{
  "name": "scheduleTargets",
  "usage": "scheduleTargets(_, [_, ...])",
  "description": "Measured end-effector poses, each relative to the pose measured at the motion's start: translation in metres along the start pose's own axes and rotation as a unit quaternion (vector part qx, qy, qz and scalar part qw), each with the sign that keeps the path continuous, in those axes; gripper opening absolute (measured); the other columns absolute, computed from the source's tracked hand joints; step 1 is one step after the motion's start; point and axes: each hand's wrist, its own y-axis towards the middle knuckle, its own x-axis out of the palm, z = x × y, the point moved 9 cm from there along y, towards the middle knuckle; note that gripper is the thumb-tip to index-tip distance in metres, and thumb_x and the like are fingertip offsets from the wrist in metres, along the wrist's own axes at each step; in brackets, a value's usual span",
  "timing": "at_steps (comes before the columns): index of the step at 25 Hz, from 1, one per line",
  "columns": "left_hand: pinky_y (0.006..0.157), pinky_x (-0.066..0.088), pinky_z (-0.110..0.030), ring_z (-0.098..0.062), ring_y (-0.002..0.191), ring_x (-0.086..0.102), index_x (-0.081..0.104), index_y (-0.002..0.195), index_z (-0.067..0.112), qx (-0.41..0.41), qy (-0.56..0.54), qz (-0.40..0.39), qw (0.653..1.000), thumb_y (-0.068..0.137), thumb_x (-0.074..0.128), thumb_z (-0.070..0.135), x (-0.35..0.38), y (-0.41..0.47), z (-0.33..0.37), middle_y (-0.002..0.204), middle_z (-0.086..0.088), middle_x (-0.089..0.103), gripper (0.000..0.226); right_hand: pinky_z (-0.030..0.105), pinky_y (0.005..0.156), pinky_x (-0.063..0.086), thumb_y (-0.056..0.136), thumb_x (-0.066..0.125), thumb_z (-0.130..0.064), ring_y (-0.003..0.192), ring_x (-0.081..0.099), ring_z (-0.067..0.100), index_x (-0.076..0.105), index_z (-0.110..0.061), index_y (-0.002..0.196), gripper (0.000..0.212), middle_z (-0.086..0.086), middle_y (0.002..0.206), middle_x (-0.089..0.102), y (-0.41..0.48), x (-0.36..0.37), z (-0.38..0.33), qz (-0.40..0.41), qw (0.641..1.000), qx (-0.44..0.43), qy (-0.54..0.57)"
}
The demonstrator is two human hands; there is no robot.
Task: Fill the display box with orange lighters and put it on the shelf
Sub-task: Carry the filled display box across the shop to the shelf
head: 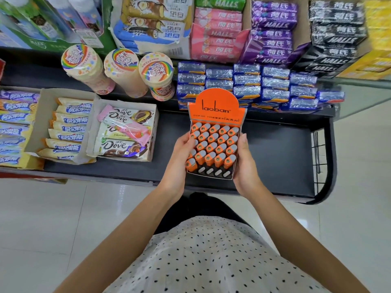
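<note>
An orange display box (215,106) with a rounded header card marked "laoban" is held over the black lower shelf (275,155). Several rows of orange lighters (213,144) with grey tops stand upright in it. Along the box's near edge sit a few lower dark lighters (213,172). My left hand (179,163) grips the box's left side, thumb over the lighters at the edge. My right hand (245,166) grips its right side and near corner.
Left on the shelf are open cartons of Dove bars (124,134) and white candy sticks (67,130). Behind stand three rainbow-lid tubs (118,72), stacked blue packs (254,85) and Halls boxes (275,32). A wire end rail (317,153) closes the shelf's right side.
</note>
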Motion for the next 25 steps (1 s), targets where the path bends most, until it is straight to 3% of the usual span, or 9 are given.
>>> scheduleTargets(2, [0.097,0.048,-0.031,-0.006,0.11,0.062,0.049,0.129,0.023,0.02,-0.008,-0.032,0.999,0.089,0.051,0.038,0.01,-0.003,0.009,0.12,0.011,0.065,0.042,0.023,0.086,0.053,0.087,0.034,-0.053,0.117,0.059,0.012,0.037,-0.017,0.139,0.064,0.004,0.135,0.055,-0.009,-0.007,-0.012,0.005,0.999,-0.026,0.044])
scheduleTargets(6, [0.081,0.053,-0.018,-0.005,0.104,0.065,0.047,0.128,0.022,0.053,0.013,-0.135,0.989,0.088,0.047,0.03,0.04,-0.01,0.027,0.11,0.015,0.071,0.041,0.036,0.103,0.043,0.091,0.037,-0.044,0.127,0.051,0.021,0.039,-0.014,0.139,0.057,0.009,0.14,0.051,-0.038,-0.017,-0.027,0.056,0.99,-0.073,0.106])
scheduleTargets(10, [0.077,0.053,-0.015,0.0,0.101,0.066,0.049,0.123,0.03,0.049,0.049,-0.235,0.969,0.086,0.047,0.029,0.087,-0.022,0.026,0.107,0.021,0.071,0.037,0.038,0.1,0.045,0.091,0.036,-0.044,0.125,0.053,0.023,0.04,-0.013,0.138,0.056,0.011,0.138,0.053,-0.083,-0.042,-0.028,0.167,0.966,-0.121,0.159])
scheduleTargets(14, [0.086,0.054,-0.021,-0.008,0.11,0.064,0.046,0.134,0.021,0.013,0.07,-0.326,0.943,0.086,0.048,0.029,0.143,-0.046,0.0,0.125,0.008,0.064,0.05,0.027,0.087,0.052,0.088,0.044,-0.045,0.119,0.058,0.017,0.043,-0.014,0.136,0.057,0.005,0.132,0.058,-0.144,-0.081,-0.021,0.26,0.928,-0.16,0.214])
scheduleTargets(16, [0.09,0.053,-0.026,-0.011,0.113,0.063,0.049,0.132,0.023,0.009,0.089,-0.359,0.929,0.087,0.048,0.029,0.174,-0.062,-0.015,0.127,0.005,0.063,0.045,0.025,0.084,0.053,0.086,0.05,-0.04,0.115,0.06,0.014,0.04,-0.015,0.137,0.059,0.002,0.13,0.059,-0.172,-0.106,-0.017,0.288,0.916,-0.173,0.221])
scheduleTargets(22, [0.082,0.056,-0.029,-0.015,0.107,0.066,0.047,0.134,0.021,-0.022,0.135,-0.437,0.889,0.086,0.052,0.03,0.29,-0.112,-0.077,0.118,0.005,0.069,0.049,0.029,0.09,0.051,0.084,0.046,-0.034,0.115,0.06,0.015,0.041,-0.016,0.136,0.055,0.002,0.129,0.06,-0.249,-0.215,0.004,0.367,0.875,-0.2,0.243])
scheduleTargets(25, [0.09,0.053,-0.04,-0.024,0.111,0.064,0.048,0.135,0.017,-0.036,0.129,-0.436,0.89,0.086,0.054,0.029,0.351,-0.131,-0.114,0.124,-0.004,0.066,0.051,0.031,0.09,0.052,0.085,0.047,-0.036,0.118,0.059,0.019,0.041,-0.017,0.135,0.054,0.006,0.134,0.056,-0.279,-0.28,0.01,0.372,0.879,-0.19,0.232])
